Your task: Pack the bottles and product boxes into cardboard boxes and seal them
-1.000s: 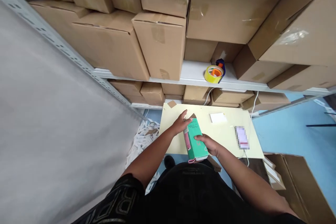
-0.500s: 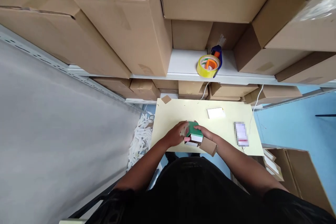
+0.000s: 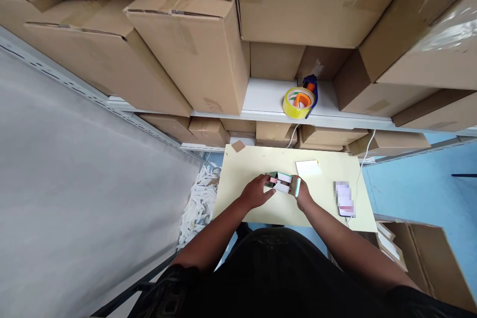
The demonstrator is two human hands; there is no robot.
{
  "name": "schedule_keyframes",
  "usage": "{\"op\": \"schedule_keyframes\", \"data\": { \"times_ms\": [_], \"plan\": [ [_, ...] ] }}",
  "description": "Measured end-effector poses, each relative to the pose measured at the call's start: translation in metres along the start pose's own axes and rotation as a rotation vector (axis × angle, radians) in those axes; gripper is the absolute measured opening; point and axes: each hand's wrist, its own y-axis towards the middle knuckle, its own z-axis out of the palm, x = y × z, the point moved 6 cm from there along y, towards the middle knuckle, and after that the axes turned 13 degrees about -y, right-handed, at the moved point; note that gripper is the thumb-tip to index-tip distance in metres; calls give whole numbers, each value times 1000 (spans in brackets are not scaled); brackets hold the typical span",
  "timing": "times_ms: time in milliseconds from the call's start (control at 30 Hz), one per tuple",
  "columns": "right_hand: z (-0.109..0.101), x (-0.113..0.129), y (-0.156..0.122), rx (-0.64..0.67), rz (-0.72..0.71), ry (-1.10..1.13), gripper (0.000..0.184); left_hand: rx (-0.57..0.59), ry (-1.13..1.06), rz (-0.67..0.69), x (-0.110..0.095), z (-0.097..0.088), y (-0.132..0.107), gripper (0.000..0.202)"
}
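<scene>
A small green-and-white cardboard box (image 3: pixel 282 182) is held over the near part of the table, its end open and white flaps showing. My left hand (image 3: pixel 258 192) is closed around its left side, with the thumb along the near edge. Something pink (image 3: pixel 273 180) shows at the box's opening by those fingers; its kind is unclear. On the right, my right hand (image 3: pixel 304 195) grips the box's brown flap (image 3: pixel 294 185), which has a white and green edge. The fingers of that hand are partly hidden behind the flap.
On the cream table (image 3: pixel 257 161) lie a white flat box (image 3: pixel 308 168), a blurred phone (image 3: pixel 344 198) and a brown cardboard piece (image 3: pixel 238 146). A tape dispenser (image 3: pixel 299 103) sits on the shelf above, among cardboard boxes (image 3: pixel 190 54). White scraps (image 3: pixel 196 203) cover the floor at left; an open carton (image 3: pixel 428 253) stands at right.
The small box has been turned, so its open end with white flaps shows instead of the green face. My right hand has shifted from the green face to the brown flap. The camera view has tilted slightly.
</scene>
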Motion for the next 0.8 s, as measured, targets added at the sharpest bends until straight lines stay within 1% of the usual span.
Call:
{"op": "schedule_keyframes", "data": {
  "times_ms": [67, 100, 167, 233, 267, 333, 400, 500, 567, 633, 700, 733, 800],
  "plan": [
    [4, 16, -7, -76, -90, -67, 52, -48, -12, 51, -5, -3, 2, 67],
    [8, 25, -12, -87, -151, -110, 54, -72, -30, 64, -7, -5, 3, 75],
    [16, 39, -20, -41, -269, -182, 57, -97, -75, 55, -9, -7, 7, 85],
    [23, 45, -25, 29, -349, -186, 62, -103, -116, 14, -10, -8, 10, 84],
    [25, 45, -26, 43, -375, -175, 66, -107, -137, -11, -9, -8, 11, 82],
    [29, 43, -22, 22, -394, -180, 73, -130, -160, -61, -8, -7, 10, 80],
    [33, 40, -16, -26, -391, -241, 76, -158, -138, -104, -8, -6, 6, 87],
    [37, 39, -9, -52, -379, -306, 75, -138, -85, -131, -12, -2, -1, 92],
    [38, 41, -8, -15, -389, -294, 70, -102, -75, -139, -14, -3, -4, 92],
    [38, 44, -11, 54, -407, -278, 67, -69, -42, -135, -18, -7, -3, 92],
    [38, 47, -14, 121, -424, -272, 70, -37, 22, -99, -23, -13, 3, 83],
    [39, 48, -16, 141, -433, -271, 72, -36, 60, -83, -26, -16, 8, 72],
    [42, 51, -20, 155, -457, -278, 77, -76, 120, -87, -29, -22, 18, 43]
  ]
}}
